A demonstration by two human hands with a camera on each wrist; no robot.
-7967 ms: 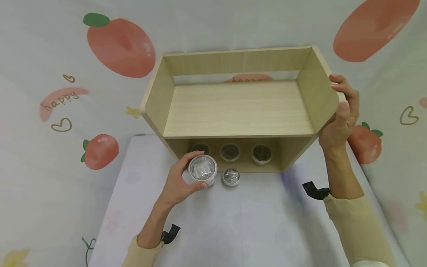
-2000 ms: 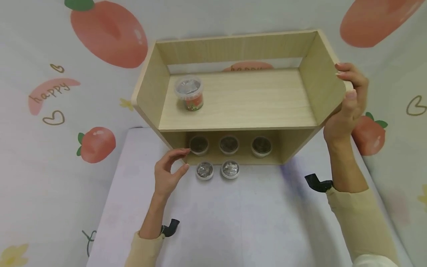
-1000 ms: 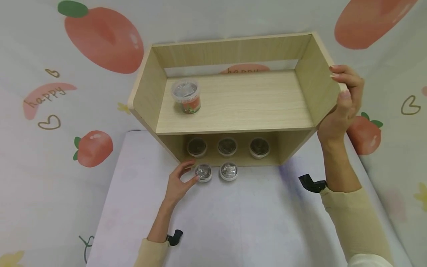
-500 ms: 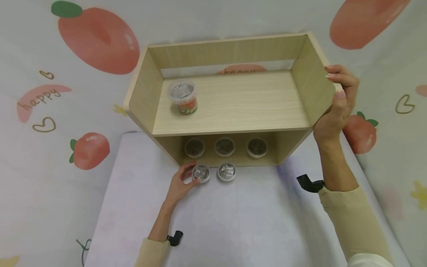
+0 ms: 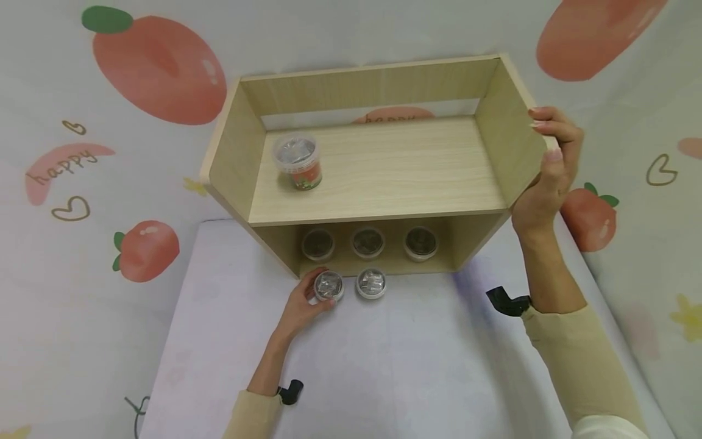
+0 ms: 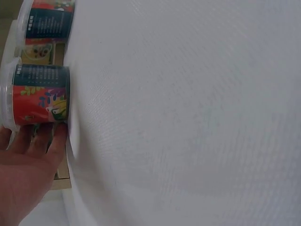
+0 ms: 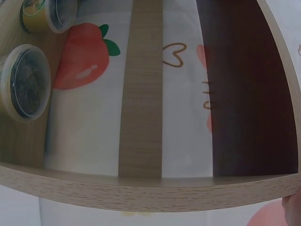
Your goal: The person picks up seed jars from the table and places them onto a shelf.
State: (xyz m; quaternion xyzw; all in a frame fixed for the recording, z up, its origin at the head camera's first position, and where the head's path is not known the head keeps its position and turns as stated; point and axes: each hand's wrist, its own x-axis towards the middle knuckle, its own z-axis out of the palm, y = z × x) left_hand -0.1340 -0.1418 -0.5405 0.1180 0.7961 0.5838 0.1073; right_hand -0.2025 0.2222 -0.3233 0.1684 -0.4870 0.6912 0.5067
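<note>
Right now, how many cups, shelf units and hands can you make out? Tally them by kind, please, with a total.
Cups: 6
Shelf unit: 1
Hands, left hand and right hand: 2
Total: 9

I read "happy" on backdrop cloth (image 5: 44,256), L side; same word, bottom cut off, thru shelf (image 5: 384,174) gap. L-wrist cam: lower cup (image 6: 42,99) + upper cup (image 6: 49,21) lbls, txt too small.
</note>
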